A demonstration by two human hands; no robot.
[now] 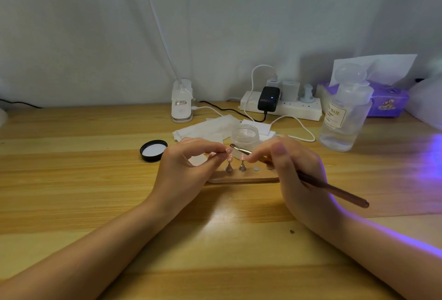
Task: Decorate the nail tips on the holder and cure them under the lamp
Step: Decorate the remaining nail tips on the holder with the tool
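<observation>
Wooden table (71,180) against a pale wall, with purple light falling from the right.

1. Holder (241,177): a flat wooden block lying at centre, between both hands. Two metal stands rise from it, each carrying a pink nail tip (242,157); a bare metal disc sits just right of them.
2. Left hand (189,165): fingers curled, fingertips pinching a small pale item above the left stand. What the item is cannot be told.
3. Right hand (294,168): grips a brush (334,189), bristle end pointing left above the nail tips, handle extending near-right.
4. Clear jar (245,137): just behind the holder, uncapped. Its black lid (153,150) lies to the left, inside facing up.
5. Far side: power strip (287,107), white clip lamp (181,103), tissues (205,129). A clear bottle (344,113) stands far right.
</observation>
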